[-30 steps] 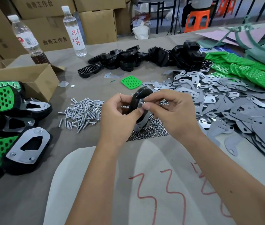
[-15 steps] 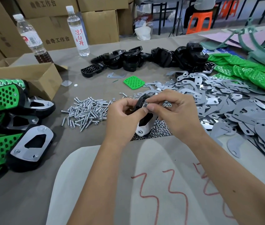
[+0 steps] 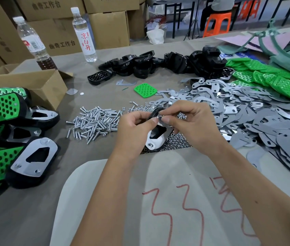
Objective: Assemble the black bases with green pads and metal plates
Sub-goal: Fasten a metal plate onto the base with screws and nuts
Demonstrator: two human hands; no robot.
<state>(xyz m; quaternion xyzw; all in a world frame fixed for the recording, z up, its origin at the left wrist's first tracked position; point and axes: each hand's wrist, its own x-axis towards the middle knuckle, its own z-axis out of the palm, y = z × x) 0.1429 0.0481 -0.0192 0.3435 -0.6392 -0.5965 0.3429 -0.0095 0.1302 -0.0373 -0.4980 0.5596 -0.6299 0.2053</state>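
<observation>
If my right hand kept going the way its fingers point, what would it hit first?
Your right hand points leftward, so it would likely meet the left hand first, its thumb almost touching already; depth is uncertain.

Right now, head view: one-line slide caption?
Both hands, left and right, fasten a metal plate onto a black base above loose screws.
</observation>
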